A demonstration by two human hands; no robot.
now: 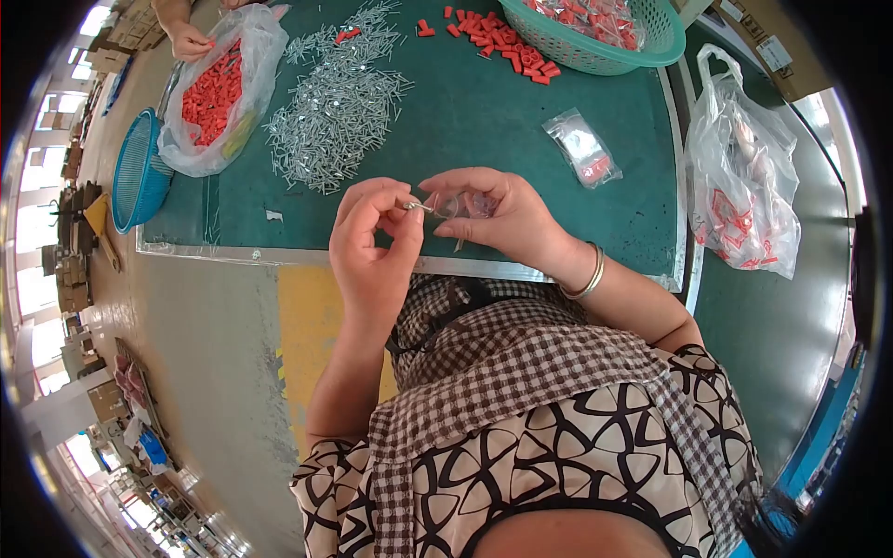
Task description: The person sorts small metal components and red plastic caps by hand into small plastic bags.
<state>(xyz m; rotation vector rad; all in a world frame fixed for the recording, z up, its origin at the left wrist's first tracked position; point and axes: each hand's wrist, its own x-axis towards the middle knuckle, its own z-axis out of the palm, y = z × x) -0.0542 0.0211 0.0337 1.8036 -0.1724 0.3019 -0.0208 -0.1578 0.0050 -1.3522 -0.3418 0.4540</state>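
Observation:
My left hand (374, 237) pinches a small metal screw (414, 205) between thumb and fingertips, its tip toward my other hand. My right hand (510, 216), with a bangle at the wrist, is curled around a small clear plastic bag (473, 205) that has something reddish inside. The two hands nearly meet above the table's near edge. Beyond them lies a large heap of metal screws (337, 116). A filled clear packet (582, 147) with a red piece in it lies flat to the right.
Red plastic parts (507, 45) lie loose beside a green basket (605, 58) of packets. A bag of red parts (223, 93) is at left, with another person's hand (189, 43) over it. A blue basket (142, 172) and a white plastic bag (742, 177) flank the green table (446, 102).

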